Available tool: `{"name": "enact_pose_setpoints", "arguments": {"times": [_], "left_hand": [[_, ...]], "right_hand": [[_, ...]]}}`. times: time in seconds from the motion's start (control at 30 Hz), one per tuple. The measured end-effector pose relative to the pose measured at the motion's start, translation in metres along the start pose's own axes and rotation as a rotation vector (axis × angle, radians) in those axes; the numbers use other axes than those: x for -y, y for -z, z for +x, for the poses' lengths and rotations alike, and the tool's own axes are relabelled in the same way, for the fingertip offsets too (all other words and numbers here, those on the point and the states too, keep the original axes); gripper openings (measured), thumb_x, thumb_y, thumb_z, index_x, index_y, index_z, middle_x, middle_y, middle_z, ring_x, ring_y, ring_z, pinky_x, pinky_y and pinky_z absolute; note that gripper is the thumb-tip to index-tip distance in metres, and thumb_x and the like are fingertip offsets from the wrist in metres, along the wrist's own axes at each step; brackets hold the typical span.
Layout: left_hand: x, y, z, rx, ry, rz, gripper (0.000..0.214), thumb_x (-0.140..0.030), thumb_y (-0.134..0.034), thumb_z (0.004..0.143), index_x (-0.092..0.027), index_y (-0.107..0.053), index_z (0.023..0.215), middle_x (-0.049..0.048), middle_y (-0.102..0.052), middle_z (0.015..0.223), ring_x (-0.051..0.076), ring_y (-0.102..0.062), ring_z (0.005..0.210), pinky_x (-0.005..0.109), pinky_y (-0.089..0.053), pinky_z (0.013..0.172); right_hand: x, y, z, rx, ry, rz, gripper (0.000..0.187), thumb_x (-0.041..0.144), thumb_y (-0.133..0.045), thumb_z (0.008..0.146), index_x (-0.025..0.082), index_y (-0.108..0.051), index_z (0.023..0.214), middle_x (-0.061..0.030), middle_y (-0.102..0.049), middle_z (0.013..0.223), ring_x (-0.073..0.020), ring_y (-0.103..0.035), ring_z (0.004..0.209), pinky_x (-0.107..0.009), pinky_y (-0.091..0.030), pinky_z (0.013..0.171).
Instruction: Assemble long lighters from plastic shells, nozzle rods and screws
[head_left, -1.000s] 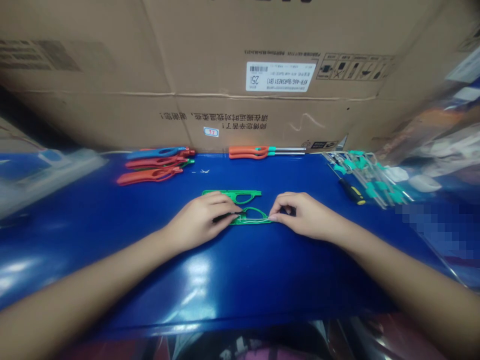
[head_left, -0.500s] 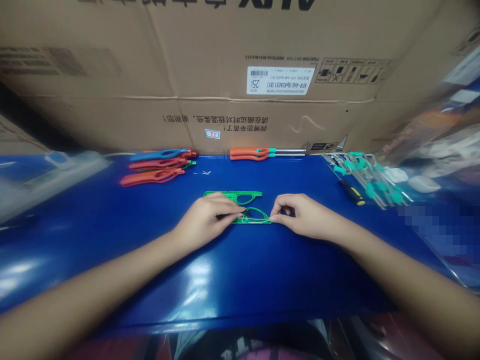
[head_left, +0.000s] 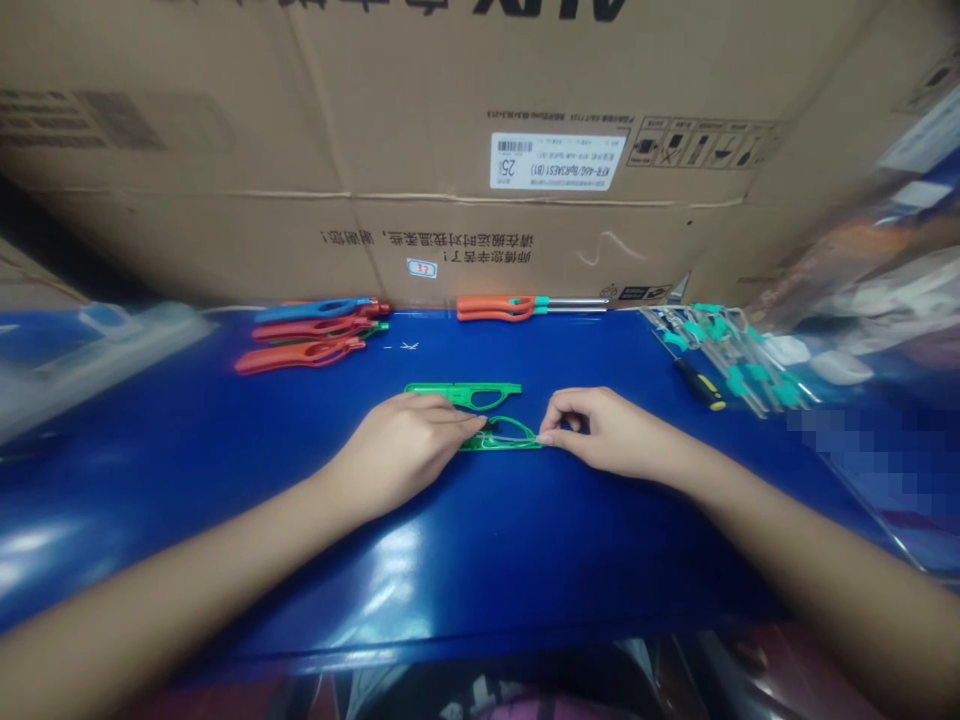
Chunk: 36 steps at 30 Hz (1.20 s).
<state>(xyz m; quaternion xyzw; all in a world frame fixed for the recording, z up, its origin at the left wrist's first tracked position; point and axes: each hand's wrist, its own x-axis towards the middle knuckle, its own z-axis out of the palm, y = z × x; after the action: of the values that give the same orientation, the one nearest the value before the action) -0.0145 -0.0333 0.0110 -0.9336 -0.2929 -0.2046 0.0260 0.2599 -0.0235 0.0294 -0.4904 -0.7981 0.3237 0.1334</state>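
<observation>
An open green lighter casing half (head_left: pixel 517 447) lies on the blue table between my hands, a thin pale wire (head_left: pixel 510 438) running along its inside. My left hand (head_left: pixel 401 450) has its fingers closed over the left part of this casing, which they hide. With thumb and forefinger pinched together, my right hand (head_left: pixel 592 428) holds the casing's right end. Whether the wire's tip is also in that pinch, I cannot tell. Just beyond, a second green casing half (head_left: pixel 480 397) lies flat, partly behind my left hand.
Red lighter casings (head_left: pixel 300 355) and a blue one (head_left: pixel 315 310) are stacked at the back left. Orange lighters with metal tubes (head_left: pixel 502 308) lie against the cardboard box (head_left: pixel 360 150). Metal tubes with teal parts (head_left: pixel 739 375) and a black-yellow screwdriver (head_left: pixel 701 385) lie at the right.
My left hand has turned and flattened slightly, its fingers now lower over the casing's left part. My right hand keeps its pinch at the right end.
</observation>
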Motion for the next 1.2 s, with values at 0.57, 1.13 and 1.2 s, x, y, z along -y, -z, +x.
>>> {"name": "enact_pose_setpoints", "arguments": {"times": [0.57,1.13,1.2], "left_hand": [[-0.0038,-0.0044,0.0041,-0.072,0.221,-0.259,0.015,-0.021,-0.066,0.093,-0.022,-0.079,0.101,0.0063,-0.074,0.097,0.021,-0.065,0.087,0.036,-0.054,0.078],[0.0016,-0.0023,0.0030,-0.144,0.236,-0.386,0.018,-0.019,-0.067,0.091,-0.022,-0.079,0.105,0.0055,-0.077,0.091,0.019,-0.069,0.082,0.032,-0.057,0.074],[0.0016,-0.0029,0.0030,-0.163,0.237,-0.405,0.016,-0.020,-0.069,0.091,-0.021,-0.080,0.102,0.0051,-0.078,0.089,0.019,-0.070,0.081,0.033,-0.058,0.075]], "right_hand": [[-0.0008,-0.0021,-0.0010,-0.014,0.051,-0.033,0.012,0.024,-0.065,0.089,0.019,-0.070,0.079,-0.0023,-0.069,0.081,-0.0138,-0.055,0.068,-0.027,-0.042,0.064],[-0.0018,-0.0003,-0.0020,-0.022,0.074,-0.063,0.011,0.023,-0.066,0.089,0.019,-0.070,0.079,-0.0031,-0.070,0.082,-0.0140,-0.057,0.069,-0.026,-0.042,0.064],[-0.0016,-0.0002,-0.0022,-0.025,0.081,-0.067,0.011,0.022,-0.066,0.088,0.019,-0.070,0.079,-0.0030,-0.070,0.082,-0.0139,-0.057,0.069,-0.026,-0.042,0.065]]}}
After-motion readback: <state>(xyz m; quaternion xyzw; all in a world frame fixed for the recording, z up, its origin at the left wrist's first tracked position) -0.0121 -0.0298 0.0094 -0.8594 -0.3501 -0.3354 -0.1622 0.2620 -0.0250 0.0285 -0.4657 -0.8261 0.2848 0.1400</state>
